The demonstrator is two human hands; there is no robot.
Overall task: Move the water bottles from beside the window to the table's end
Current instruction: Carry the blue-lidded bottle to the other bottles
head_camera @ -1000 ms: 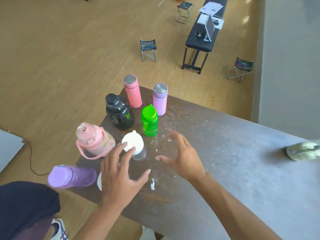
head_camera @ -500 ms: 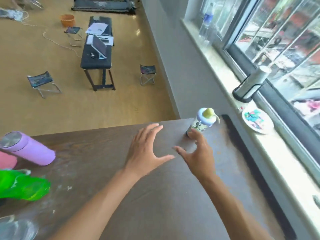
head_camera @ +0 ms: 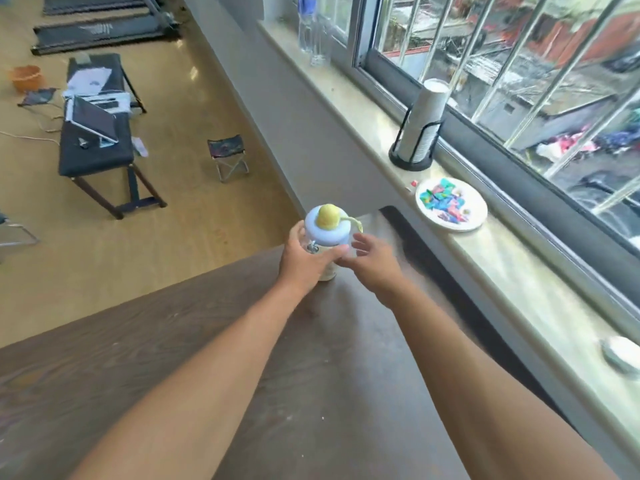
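Grasping the bottle (head_camera: 325,237) at the table (head_camera: 242,358) corner near the window (head_camera: 519,64), your left hand (head_camera: 304,261) wraps it; right hand (head_camera: 372,265) fingers spread beside. Carrying it to the table's end remains.

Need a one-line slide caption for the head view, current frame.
Left hand wraps the blue-lidded bottle at the table corner by the windowsill; right hand open beside it.

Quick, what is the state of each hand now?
Left hand: closed around the small bottle.
Right hand: open, beside the bottle; contact cannot be told.
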